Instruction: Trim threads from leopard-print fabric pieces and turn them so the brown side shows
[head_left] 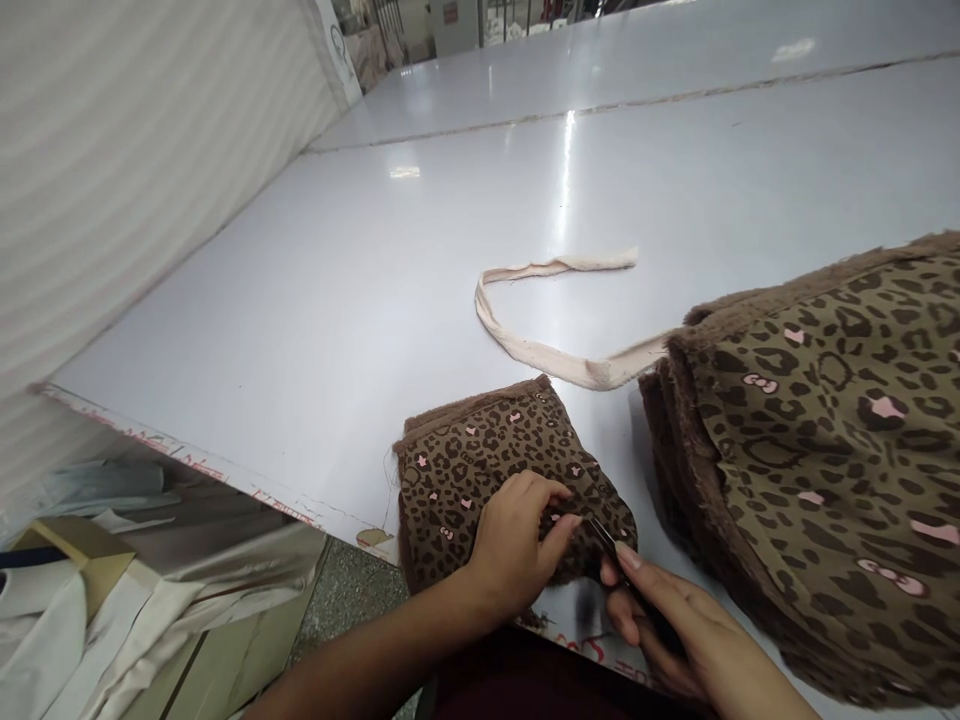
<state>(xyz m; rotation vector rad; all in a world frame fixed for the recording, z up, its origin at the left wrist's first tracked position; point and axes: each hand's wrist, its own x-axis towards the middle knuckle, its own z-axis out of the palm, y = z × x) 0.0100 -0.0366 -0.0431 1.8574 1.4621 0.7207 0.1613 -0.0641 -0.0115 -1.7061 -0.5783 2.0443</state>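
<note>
A small piece of brown leopard-print fleece (469,465) with pink bows lies at the near edge of a glossy white table (420,270). My left hand (517,545) pinches its right edge, fingers closed on the cloth. My right hand (667,620) is closed round a thin dark tool (604,535), perhaps small snips, whose tip touches that same edge. Both hands meet at the piece's lower right corner.
A tall stack of the same leopard fleece pieces (832,460) sits on the right. A cream fabric strip (540,330) curls out from under it. A ribbed white roll (127,160) leans at left. Below the table edge lie cardboard and white scraps (90,590).
</note>
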